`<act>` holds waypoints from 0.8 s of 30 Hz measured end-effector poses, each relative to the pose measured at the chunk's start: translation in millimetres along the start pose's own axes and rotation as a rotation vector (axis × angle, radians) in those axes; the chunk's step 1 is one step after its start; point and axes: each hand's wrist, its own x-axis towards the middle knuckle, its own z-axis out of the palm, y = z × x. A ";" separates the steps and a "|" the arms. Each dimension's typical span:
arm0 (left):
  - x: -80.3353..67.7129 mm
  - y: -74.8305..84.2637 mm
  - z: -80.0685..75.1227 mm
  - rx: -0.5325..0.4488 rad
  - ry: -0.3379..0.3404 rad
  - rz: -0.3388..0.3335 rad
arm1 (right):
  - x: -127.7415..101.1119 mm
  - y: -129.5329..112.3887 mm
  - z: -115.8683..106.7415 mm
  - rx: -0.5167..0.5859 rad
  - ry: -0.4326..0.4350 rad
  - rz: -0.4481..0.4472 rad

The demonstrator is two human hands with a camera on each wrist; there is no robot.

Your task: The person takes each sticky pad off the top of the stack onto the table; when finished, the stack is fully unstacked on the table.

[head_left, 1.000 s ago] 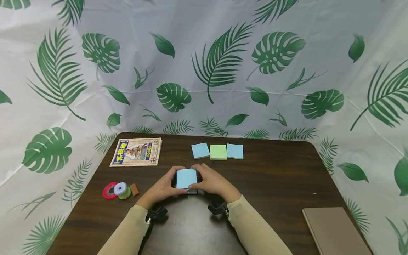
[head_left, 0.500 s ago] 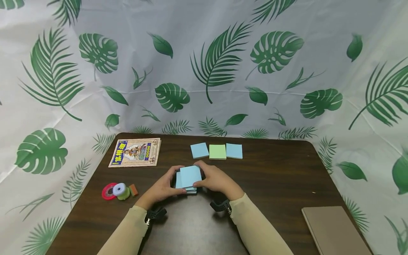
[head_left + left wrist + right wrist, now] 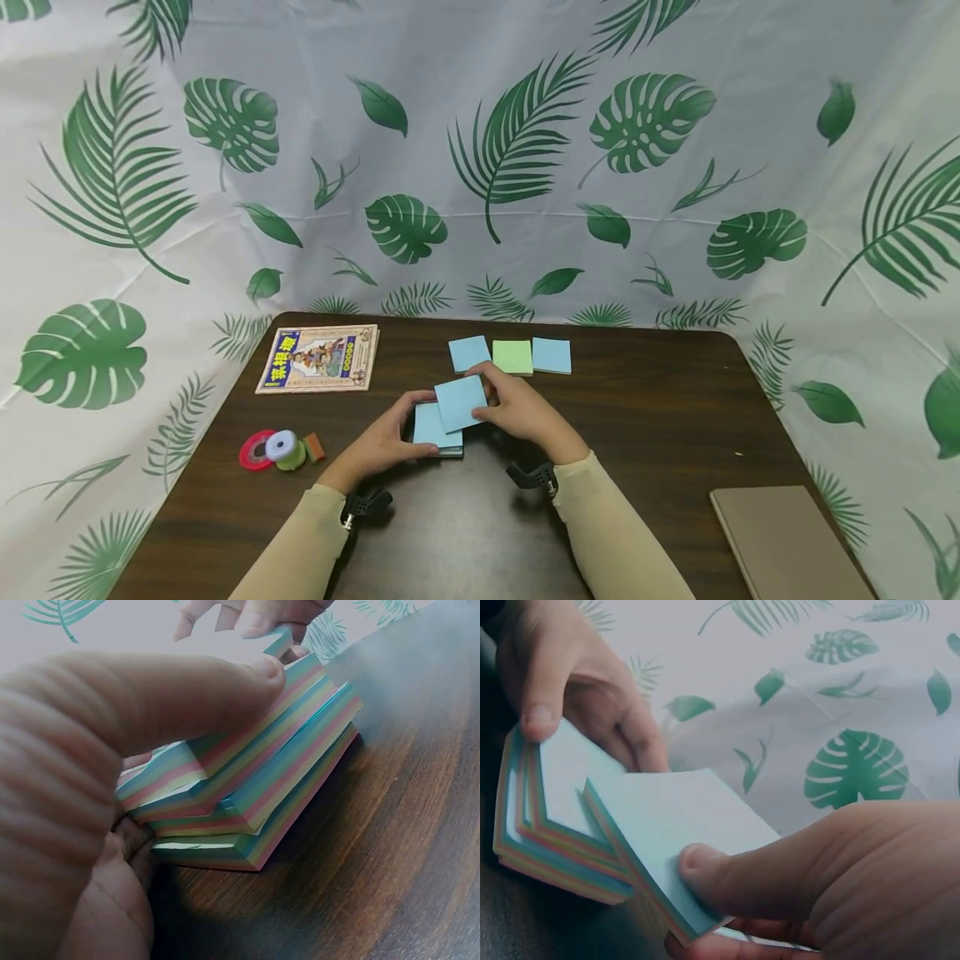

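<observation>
A thick stack of sticky notes with a blue top and striped coloured edges lies on the dark wooden table. My left hand grips its left side, thumb on the top edge. My right hand pinches a thinner blue-topped pad lifted off the stack and turned askew above it; the right wrist view shows my thumb on that pad. Beyond my hands, a blue pad, a green pad and another blue pad lie in a row.
A picture booklet lies at the back left. Tape rolls and a small orange block sit at the left. A tan notebook lies at the front right corner. A leaf-print cloth hangs around the table.
My right hand has lifted a thin pad off the top of the stack and carried it up and away from me, rotating it. My left hand has stayed on the stack.
</observation>
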 end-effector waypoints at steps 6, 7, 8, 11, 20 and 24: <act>-1.2 0.2 1.1 0.014 -0.002 -0.006 | -1.9 0.6 -5.5 0.239 0.011 -0.023; -1.3 0.6 1.2 0.012 -0.004 -0.009 | -2.3 -0.2 -6.6 0.280 0.019 -0.014; -1.1 1.1 1.1 0.008 -0.006 -0.008 | -2.6 -0.4 -7.8 0.313 0.033 -0.003; -0.9 1.4 0.9 -0.004 -0.011 0.000 | -2.5 0.6 -11.6 0.371 0.094 0.035; -0.9 -0.7 -0.2 0.009 -0.025 0.013 | -10.4 14.4 -38.5 0.284 0.324 0.112; -1.4 -0.9 -0.9 0.008 -0.026 0.002 | -15.1 23.7 -54.0 0.249 0.417 0.166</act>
